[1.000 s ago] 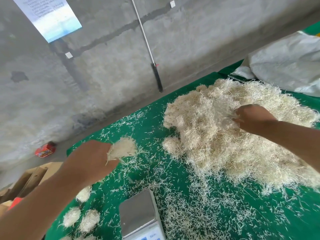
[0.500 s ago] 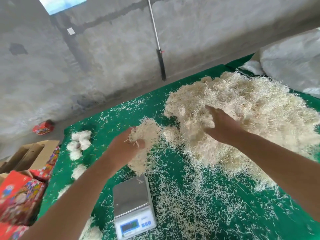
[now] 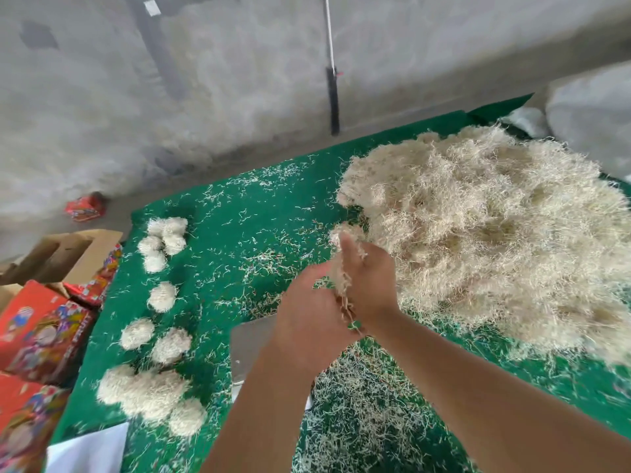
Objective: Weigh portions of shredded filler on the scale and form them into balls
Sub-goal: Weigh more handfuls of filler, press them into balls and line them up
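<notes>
A big heap of pale shredded filler covers the right half of the green table cloth. In front of the heap, my left hand and my right hand meet, and between them they hold a clump of filler. The steel scale lies just under my left wrist, mostly hidden by the arm. Several finished filler balls lie along the cloth's left side.
Loose shreds litter the cloth all around the scale. Red printed boxes and an open cardboard box stand beyond the left table edge. A white sack sits at the far right. White paper lies at the near left.
My right hand has left the heap and come left to join the left hand on the clump. Both hands now sit above the scale. The view has tilted down, showing more balls.
</notes>
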The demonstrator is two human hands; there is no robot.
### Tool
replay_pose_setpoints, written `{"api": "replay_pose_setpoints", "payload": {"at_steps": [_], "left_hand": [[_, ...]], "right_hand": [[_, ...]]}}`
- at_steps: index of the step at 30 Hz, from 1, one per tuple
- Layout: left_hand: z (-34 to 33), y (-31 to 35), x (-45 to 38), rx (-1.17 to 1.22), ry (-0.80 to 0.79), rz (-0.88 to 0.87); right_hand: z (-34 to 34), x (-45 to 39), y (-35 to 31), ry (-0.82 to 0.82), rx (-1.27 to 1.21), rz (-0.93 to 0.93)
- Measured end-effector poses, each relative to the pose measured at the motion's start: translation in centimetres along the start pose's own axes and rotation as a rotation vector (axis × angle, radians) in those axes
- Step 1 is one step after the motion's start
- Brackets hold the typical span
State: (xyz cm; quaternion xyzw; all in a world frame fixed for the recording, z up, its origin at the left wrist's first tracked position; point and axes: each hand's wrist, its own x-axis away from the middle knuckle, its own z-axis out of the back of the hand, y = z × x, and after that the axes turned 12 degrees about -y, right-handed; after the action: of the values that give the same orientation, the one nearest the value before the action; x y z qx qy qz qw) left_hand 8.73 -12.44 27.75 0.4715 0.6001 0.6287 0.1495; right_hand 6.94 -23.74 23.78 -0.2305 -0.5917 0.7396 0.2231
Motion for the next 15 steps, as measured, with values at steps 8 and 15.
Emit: {"api": "replay_pose_setpoints", "payload": {"at_steps": [8,15], "left_hand": [[2.0,-4.9,1.7,-0.905,0.378,-0.439],[9.8,-8.0,-0.4,-0.926,0.531,-0.387]], "right_hand": [[-2.6,2.3,-0.7,-0.304,-0.671,-0.683],[-4.5,7.1,-0.3,-0.685,-0.815,-0.805]]}}
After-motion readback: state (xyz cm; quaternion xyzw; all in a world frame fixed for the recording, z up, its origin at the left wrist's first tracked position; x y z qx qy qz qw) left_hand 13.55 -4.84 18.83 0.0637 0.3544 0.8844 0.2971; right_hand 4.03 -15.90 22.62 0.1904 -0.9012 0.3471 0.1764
